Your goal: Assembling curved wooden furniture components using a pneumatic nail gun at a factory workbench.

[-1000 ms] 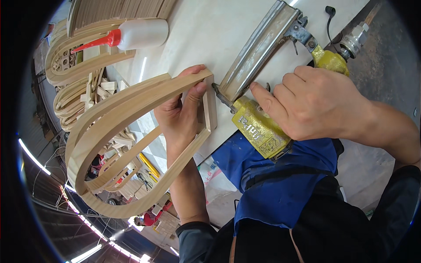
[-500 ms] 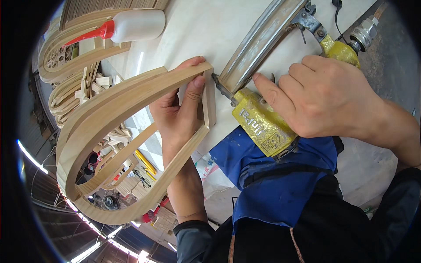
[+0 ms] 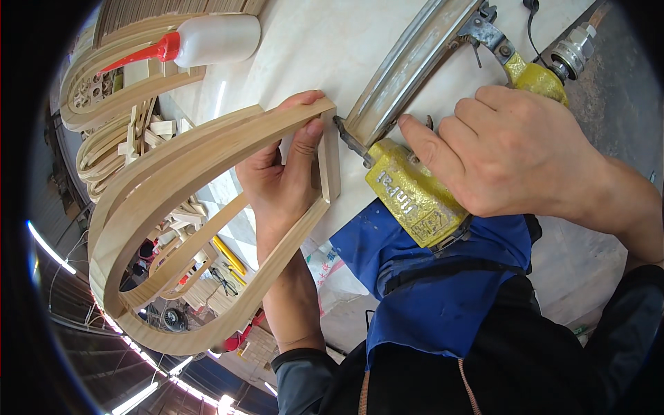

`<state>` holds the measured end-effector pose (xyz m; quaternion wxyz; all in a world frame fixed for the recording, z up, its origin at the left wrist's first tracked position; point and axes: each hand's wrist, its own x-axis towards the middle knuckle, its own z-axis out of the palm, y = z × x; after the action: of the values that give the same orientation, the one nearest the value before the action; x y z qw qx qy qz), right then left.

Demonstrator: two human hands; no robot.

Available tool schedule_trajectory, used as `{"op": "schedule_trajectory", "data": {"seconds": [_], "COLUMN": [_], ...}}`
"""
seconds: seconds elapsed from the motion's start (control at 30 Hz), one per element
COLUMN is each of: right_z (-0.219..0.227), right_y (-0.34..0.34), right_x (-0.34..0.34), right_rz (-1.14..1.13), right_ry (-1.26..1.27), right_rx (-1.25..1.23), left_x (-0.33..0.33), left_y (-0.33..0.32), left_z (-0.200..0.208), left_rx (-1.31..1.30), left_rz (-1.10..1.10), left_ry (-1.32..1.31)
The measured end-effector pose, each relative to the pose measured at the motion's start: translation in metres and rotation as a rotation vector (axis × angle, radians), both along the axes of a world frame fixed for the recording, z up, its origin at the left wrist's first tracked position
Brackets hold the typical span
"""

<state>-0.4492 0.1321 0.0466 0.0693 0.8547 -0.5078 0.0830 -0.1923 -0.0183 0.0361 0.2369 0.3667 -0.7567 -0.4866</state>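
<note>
A pale wooden frame (image 3: 207,155) with a large rounded end and a short crosspiece is in my left hand (image 3: 285,169). My thumb presses on its squared corner, with fingers behind the wood. Close to that corner lies the nose of a pneumatic nail gun (image 3: 418,200), yellow with a long metal magazine. The gun's tip is slightly apart from the frame. My right hand (image 3: 515,149) is closed around the gun's handle, its index finger stretched toward the magazine. The grip under the palm is hidden.
A white squeeze bottle (image 3: 220,40) with a red spout lies at the upper left. Behind it are more curved wooden frames (image 3: 162,90). Wood offcuts (image 3: 162,128) lie at the left. An air hose coupling (image 3: 574,54) joins the gun at the upper right. A pale worktop (image 3: 311,52) lies beneath.
</note>
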Motion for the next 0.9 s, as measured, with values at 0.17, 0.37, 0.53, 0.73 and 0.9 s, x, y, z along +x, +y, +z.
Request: {"op": "schedule_trajectory", "data": {"seconds": [0.17,0.37,0.53,0.73,0.9], "right_z": [0.0008,-0.0002,-0.0003,-0.0001,0.0007], "right_y": [-0.0006,-0.0004,-0.0014,-0.0039,-0.0049], "right_x": [-0.0009,0.0007,0.0008,0.0005,0.0008], "right_rz": [0.005,-0.021,-0.028,-0.013,-0.008], "right_ry": [0.01,-0.042,-0.043,-0.008,0.023], "right_rx": [-0.004,-0.006,-0.007,-0.032,-0.007], "left_x": [-0.0016,-0.0017,-0.0032,-0.0039,-0.0034], "left_y": [0.001,0.0,-0.0016,-0.0009,-0.0011], "left_z": [0.0,-0.0011,-0.001,-0.0013,-0.001], "left_rx": [0.006,0.002,-0.053,-0.068,-0.071], "left_rz": [0.016,0.016,-0.002,0.007,0.007], "left_ry": [0.003,0.019,0.005,0.008,-0.006]}}
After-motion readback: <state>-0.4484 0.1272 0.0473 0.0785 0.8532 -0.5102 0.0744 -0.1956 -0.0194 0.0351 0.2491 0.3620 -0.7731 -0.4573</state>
